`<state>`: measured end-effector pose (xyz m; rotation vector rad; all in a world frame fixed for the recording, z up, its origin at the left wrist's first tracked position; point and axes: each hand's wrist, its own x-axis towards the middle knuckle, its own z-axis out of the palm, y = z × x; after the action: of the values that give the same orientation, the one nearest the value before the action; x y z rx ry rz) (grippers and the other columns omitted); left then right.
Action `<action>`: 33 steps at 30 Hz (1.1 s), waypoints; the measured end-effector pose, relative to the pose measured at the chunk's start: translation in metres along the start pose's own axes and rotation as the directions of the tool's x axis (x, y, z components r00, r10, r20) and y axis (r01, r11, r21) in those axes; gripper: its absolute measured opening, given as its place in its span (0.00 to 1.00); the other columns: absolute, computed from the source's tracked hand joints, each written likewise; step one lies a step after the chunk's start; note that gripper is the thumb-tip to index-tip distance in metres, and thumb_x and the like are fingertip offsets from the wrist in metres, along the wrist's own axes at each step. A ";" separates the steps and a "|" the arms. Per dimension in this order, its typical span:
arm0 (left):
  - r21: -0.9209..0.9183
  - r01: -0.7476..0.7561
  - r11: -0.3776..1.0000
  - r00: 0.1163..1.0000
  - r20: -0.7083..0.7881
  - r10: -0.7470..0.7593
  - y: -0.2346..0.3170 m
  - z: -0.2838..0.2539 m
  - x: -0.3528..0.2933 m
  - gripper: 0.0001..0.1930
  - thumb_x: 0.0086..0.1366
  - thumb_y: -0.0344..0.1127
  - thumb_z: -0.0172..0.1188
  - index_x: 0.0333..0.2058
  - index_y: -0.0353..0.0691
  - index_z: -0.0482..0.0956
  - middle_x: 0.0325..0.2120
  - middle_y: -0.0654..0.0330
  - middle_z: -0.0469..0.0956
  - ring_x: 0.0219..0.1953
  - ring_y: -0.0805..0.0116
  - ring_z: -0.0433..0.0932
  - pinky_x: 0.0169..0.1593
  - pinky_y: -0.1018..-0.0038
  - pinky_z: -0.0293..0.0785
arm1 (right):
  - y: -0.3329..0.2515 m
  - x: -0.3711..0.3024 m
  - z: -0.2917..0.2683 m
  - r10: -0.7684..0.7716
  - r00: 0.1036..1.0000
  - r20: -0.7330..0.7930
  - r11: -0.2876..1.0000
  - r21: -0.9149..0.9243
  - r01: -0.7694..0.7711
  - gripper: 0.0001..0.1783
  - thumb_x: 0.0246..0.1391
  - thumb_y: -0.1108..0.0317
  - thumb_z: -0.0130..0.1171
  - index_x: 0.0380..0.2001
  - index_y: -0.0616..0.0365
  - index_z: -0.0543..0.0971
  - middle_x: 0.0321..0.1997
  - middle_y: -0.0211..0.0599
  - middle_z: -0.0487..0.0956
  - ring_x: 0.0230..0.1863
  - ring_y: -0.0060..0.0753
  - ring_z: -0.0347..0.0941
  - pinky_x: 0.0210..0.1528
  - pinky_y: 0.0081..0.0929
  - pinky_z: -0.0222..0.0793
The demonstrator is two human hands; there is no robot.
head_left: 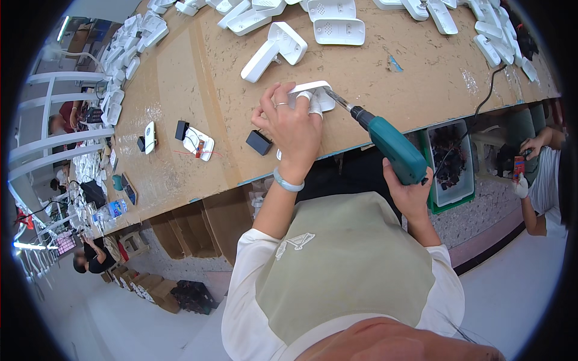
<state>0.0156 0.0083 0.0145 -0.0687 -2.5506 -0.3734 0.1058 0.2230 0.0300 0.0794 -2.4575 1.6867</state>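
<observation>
My left hand (290, 123) is closed round a white plastic housing (327, 103), tilted up from the cardboard-covered table; white wrapping covers some of its fingertips. In my right hand (408, 191) is a green electric screwdriver (394, 147), its metal bit pointing left into the housing. Whether the tip touches a screw is too small to tell. A black box-shaped part (259, 142) lies just left of my left wrist. Farther left rests an opened white unit (197, 143) with red wires and a small black block (181, 130) beside it.
White shells (339, 31) lie in heaps along the table's far side (198, 66). A black cord (478, 108) runs over the right edge. Below it stands a grey bin (448, 195) of dark parts. Co-workers sit at right (545, 180) and far left (96, 256).
</observation>
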 end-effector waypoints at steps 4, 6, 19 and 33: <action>-0.003 0.006 1.000 1.000 0.006 -0.006 0.000 -0.001 -0.001 0.04 0.44 0.26 0.63 0.22 0.38 0.80 0.47 0.57 0.78 0.58 0.53 0.67 0.53 0.51 0.54 | 0.006 -0.006 -0.004 -0.021 0.999 -0.049 0.999 0.033 0.023 0.10 0.50 0.79 0.66 0.38 0.65 0.80 0.31 0.35 0.81 0.28 0.20 0.76 0.34 0.18 0.70; -0.004 0.006 1.000 1.000 0.007 -0.006 0.000 -0.001 -0.002 0.03 0.44 0.27 0.63 0.22 0.38 0.80 0.47 0.56 0.78 0.58 0.53 0.67 0.54 0.51 0.54 | 0.009 -0.010 -0.003 -0.054 0.995 -0.084 0.997 0.051 0.059 0.08 0.51 0.79 0.66 0.36 0.65 0.81 0.30 0.33 0.81 0.28 0.19 0.75 0.33 0.18 0.70; -0.210 0.128 0.969 0.989 0.098 -0.110 -0.012 0.003 -0.003 0.07 0.56 0.28 0.65 0.35 0.35 0.83 0.50 0.50 0.76 0.52 0.45 0.73 0.54 0.58 0.68 | 0.016 -0.011 -0.010 0.172 0.969 -0.177 0.976 0.164 -0.143 0.05 0.53 0.75 0.69 0.32 0.62 0.82 0.26 0.26 0.81 0.25 0.14 0.73 0.29 0.17 0.67; -0.735 0.678 0.005 0.735 0.678 0.005 -0.095 -0.133 -0.075 0.19 0.59 0.32 0.65 0.48 0.30 0.78 0.44 0.55 0.80 0.45 0.66 0.79 0.50 0.71 0.75 | -0.006 -0.005 -0.024 0.048 0.984 -0.174 0.999 0.013 -0.046 0.12 0.53 0.72 0.66 0.41 0.62 0.79 0.27 0.37 0.79 0.28 0.22 0.73 0.36 0.25 0.71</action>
<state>0.1360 -0.1178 0.0582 0.0223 -2.0854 -2.6521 0.1143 0.2427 0.0434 -0.1212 -2.3403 1.6472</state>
